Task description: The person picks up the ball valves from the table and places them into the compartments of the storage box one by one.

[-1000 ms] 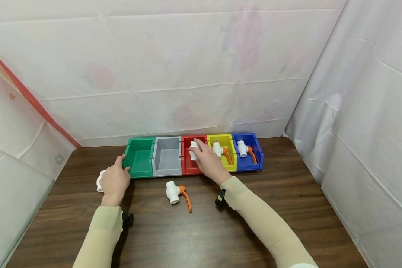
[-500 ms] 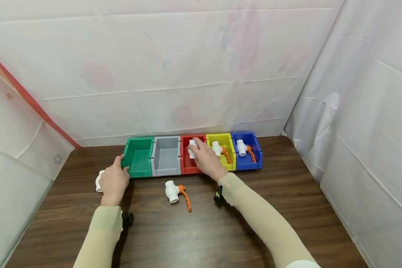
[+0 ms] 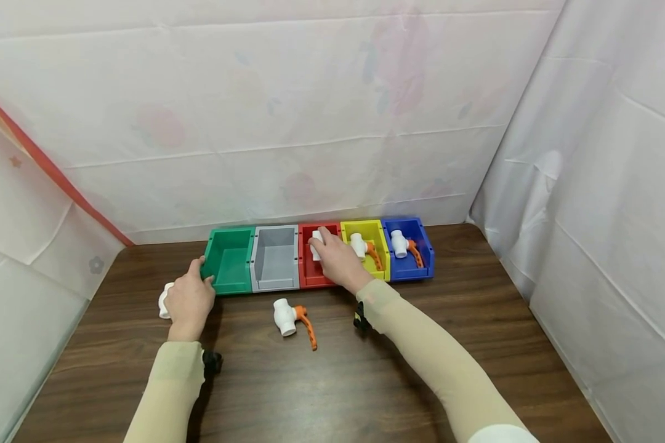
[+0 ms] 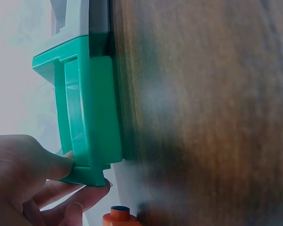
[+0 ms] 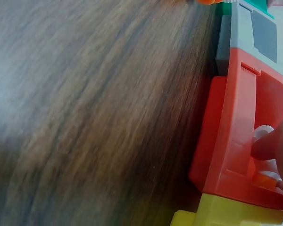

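My left hand (image 3: 189, 303) pinches the left side wall of the green bin (image 3: 231, 271), thumb inside and fingers outside in the left wrist view. Inside the red bin (image 3: 318, 281), my right hand (image 3: 343, 263) holds a white ball valve (image 3: 316, 247); the hand hides most of it, but a bit of orange (image 5: 265, 181) shows in the right wrist view. Another ball valve (image 3: 285, 317), white with an orange lever, lies on the table in front of the bins. Partly behind my left hand is one more white valve body (image 3: 165, 301).
A grey bin (image 3: 276, 285) joins the green and red ones. The yellow bin (image 3: 385, 275) and blue bin (image 3: 412, 275) at the right each hold a valve. White cloth (image 3: 288, 123) hangs behind and beside the wooden table (image 3: 288, 394).
My right hand and the valve have shifted very slightly within the red bin. The left hand keeps its grip on the green bin.
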{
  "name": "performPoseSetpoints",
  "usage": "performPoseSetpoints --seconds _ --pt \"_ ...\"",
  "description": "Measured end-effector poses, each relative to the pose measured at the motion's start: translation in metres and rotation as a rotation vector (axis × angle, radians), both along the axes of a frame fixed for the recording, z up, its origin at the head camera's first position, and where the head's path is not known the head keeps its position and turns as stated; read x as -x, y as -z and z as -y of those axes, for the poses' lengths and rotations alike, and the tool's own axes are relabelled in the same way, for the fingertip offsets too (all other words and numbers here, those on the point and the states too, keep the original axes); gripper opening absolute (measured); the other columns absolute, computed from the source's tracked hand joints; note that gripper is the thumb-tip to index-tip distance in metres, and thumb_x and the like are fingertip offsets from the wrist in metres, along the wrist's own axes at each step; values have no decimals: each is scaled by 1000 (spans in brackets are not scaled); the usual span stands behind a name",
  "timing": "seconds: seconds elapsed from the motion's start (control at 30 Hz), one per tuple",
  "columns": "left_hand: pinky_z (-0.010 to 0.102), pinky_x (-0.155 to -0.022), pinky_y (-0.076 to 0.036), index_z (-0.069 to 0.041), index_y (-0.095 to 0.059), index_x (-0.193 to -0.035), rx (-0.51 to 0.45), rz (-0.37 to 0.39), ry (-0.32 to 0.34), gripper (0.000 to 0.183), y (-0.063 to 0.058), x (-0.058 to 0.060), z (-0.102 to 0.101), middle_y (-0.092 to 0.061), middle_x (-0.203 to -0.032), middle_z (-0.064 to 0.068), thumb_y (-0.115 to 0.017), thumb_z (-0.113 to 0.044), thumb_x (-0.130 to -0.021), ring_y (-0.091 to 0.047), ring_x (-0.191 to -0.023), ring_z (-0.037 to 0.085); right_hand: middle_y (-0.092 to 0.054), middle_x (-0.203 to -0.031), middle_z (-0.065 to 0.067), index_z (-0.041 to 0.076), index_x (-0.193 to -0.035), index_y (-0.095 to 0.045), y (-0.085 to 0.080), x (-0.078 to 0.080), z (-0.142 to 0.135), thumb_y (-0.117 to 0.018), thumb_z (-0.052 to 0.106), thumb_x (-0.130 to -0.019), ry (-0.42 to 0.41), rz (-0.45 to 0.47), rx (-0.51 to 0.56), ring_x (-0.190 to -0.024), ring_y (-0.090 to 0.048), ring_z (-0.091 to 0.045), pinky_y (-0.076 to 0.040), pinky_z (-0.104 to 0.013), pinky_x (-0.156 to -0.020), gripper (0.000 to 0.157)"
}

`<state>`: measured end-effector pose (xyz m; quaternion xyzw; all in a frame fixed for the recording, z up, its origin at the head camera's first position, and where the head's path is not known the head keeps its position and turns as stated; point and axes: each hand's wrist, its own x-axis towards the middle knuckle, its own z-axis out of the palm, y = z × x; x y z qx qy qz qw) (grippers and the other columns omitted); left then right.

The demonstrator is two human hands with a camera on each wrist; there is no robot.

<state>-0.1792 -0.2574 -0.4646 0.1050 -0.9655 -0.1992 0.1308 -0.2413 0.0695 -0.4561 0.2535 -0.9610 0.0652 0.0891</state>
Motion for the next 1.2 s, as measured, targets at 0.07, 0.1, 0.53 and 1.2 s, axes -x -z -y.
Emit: performPoseSetpoints --seconds 0.07,0.1,0.53,1.2 --pt "55 -50 -44 -11 -49 -145 4 -3 -1 50 0 0 1 -65 -105 35 -61 -19 -98 -61 -71 51 -38 -152 -18 16 -139 -53 0 2 2 -67 13 -91 5 -1 -12 -121 -56 -29 -53 -40 -92 50" --pt "55 -49 -44 -10 -49 -145 4 -5 -2 50 0 0 1 -66 -105 34 -61 -19 -98 -61 -71 51 -38 -151 -17 16 -139 -53 0 3 3 -67 13 -91 7 -3 -15 -119 -56 -29 -54 -39 -90 50" --pt "54 -51 -44 -10 -48 -146 -3 3 -3 49 3 1 0 -65 -107 34 -60 -19 -99 -61 -73 52 -38 -137 -14 17 -132 -57 7 10 9 -75 9 -81 56 4 -7 -87 -56 -20 -47 -27 -52 55" --pt "56 -53 -45 -11 -46 -147 -5 24 -11 49 5 2 1 -64 -110 35 -58 -21 -100 -61 -76 52 -43 -122 -12 14 -116 -62 11 18 22 -70 23 -91 75 -10 -199 -79 -52 -19 -51 -29 -60 28"
